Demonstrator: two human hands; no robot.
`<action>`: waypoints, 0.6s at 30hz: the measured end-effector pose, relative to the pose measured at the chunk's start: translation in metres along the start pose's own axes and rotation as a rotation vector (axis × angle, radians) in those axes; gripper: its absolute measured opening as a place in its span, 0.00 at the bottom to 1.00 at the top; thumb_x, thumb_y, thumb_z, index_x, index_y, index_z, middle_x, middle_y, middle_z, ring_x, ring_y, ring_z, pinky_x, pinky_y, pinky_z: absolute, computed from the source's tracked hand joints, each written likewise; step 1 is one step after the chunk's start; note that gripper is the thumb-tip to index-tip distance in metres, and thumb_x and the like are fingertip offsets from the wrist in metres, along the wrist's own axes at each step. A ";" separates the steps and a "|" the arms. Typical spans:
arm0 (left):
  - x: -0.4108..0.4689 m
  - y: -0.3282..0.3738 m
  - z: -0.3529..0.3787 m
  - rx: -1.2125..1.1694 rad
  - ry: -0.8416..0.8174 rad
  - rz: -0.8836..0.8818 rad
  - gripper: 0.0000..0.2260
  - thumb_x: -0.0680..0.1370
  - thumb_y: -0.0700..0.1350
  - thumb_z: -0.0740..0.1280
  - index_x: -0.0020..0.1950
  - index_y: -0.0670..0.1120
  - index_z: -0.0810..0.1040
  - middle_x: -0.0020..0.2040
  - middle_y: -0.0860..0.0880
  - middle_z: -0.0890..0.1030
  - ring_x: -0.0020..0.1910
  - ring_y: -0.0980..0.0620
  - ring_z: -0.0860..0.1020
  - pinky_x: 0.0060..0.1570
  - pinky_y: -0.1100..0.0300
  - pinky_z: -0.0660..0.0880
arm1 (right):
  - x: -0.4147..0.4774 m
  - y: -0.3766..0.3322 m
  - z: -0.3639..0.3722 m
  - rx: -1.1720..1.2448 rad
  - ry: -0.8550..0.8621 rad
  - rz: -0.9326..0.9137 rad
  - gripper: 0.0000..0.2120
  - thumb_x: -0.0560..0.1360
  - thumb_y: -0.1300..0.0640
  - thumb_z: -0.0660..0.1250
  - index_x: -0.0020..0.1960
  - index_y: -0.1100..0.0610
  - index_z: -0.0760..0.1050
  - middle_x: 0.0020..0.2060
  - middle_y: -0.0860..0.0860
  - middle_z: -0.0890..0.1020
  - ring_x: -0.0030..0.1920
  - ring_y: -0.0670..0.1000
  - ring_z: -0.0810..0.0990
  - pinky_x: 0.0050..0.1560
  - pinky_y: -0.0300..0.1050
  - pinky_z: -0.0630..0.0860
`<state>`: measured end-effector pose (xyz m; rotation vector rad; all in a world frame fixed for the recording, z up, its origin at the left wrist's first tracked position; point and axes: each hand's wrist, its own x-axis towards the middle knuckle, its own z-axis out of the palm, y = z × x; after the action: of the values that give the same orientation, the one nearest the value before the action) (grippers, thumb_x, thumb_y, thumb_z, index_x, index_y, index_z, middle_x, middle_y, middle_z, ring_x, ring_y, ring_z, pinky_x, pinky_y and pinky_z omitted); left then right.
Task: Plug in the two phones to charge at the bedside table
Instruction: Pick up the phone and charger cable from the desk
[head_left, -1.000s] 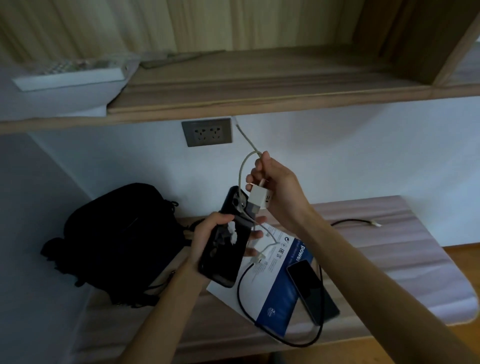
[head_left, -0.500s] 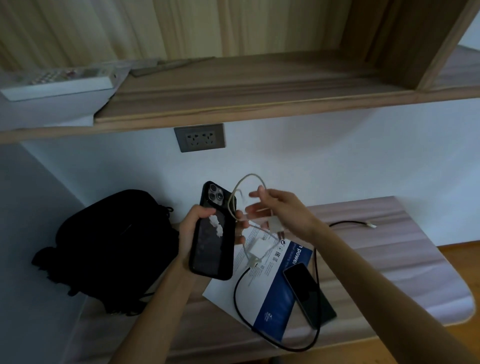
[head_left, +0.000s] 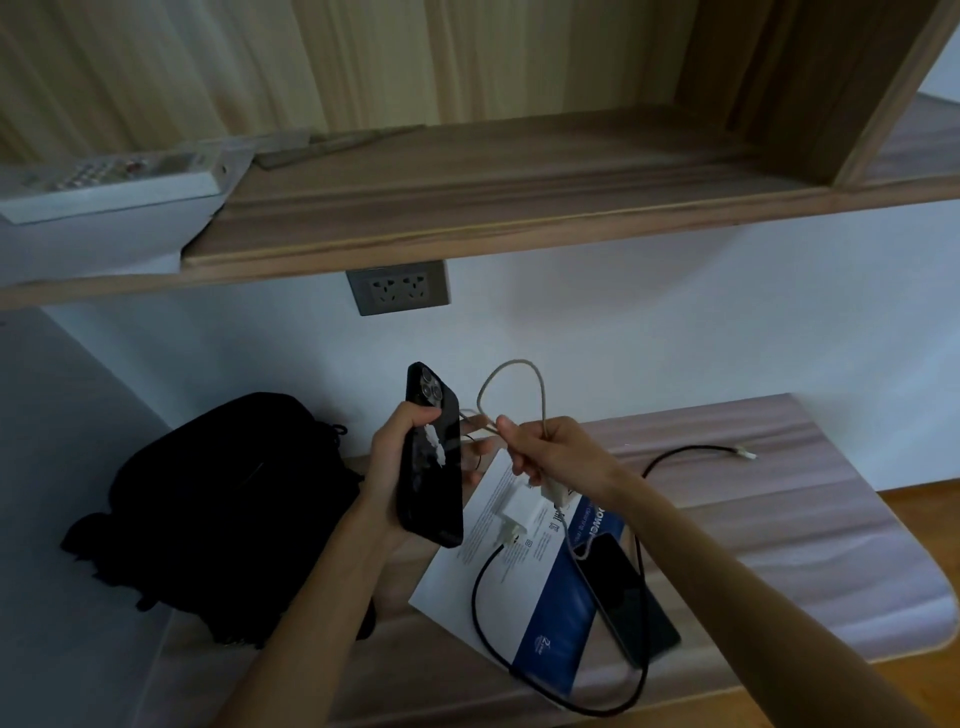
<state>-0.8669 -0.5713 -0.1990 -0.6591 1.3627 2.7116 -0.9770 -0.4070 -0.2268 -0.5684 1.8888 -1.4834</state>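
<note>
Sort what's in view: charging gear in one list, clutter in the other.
For the job: black phone in left hand; beige cable in right hand; second phone; white charger with black cable; wall outlet.

Lying about: black bag; blue-and-white leaflet; remote control.

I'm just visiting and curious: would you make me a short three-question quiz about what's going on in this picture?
1. True or false: a charger is already plugged into the wall socket.
2. Which hand holds the upright black phone? A) left hand B) right hand C) neither
3. Fill in: the second phone lies partly on a ____ and white leaflet on the bedside table.

Key:
1. False; both outlets are empty, and the white charger lies on the leaflet.
2. A; the right hand grips the beige cable.
3. Blue.
</note>
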 end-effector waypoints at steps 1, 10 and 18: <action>0.000 -0.001 -0.001 0.011 0.015 -0.012 0.15 0.74 0.50 0.66 0.42 0.43 0.88 0.43 0.43 0.86 0.38 0.48 0.85 0.40 0.55 0.81 | 0.001 0.001 -0.001 -0.017 0.050 0.007 0.25 0.77 0.39 0.66 0.31 0.56 0.75 0.28 0.51 0.77 0.30 0.47 0.74 0.36 0.37 0.74; 0.004 0.002 -0.002 0.005 0.112 -0.050 0.12 0.73 0.49 0.69 0.38 0.44 0.88 0.42 0.43 0.85 0.35 0.48 0.82 0.37 0.56 0.78 | 0.008 0.003 0.000 -0.099 0.271 0.015 0.24 0.82 0.44 0.60 0.32 0.56 0.69 0.26 0.51 0.72 0.27 0.48 0.73 0.40 0.46 0.74; 0.006 0.004 0.002 0.072 0.052 -0.011 0.12 0.74 0.49 0.67 0.37 0.48 0.89 0.45 0.43 0.86 0.41 0.47 0.83 0.45 0.51 0.76 | -0.013 -0.016 -0.001 0.183 0.291 -0.021 0.20 0.83 0.43 0.56 0.37 0.54 0.64 0.25 0.47 0.61 0.26 0.47 0.58 0.29 0.43 0.57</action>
<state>-0.8741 -0.5731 -0.1971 -0.7342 1.4555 2.6404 -0.9696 -0.4015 -0.2078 -0.3008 1.9359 -1.8103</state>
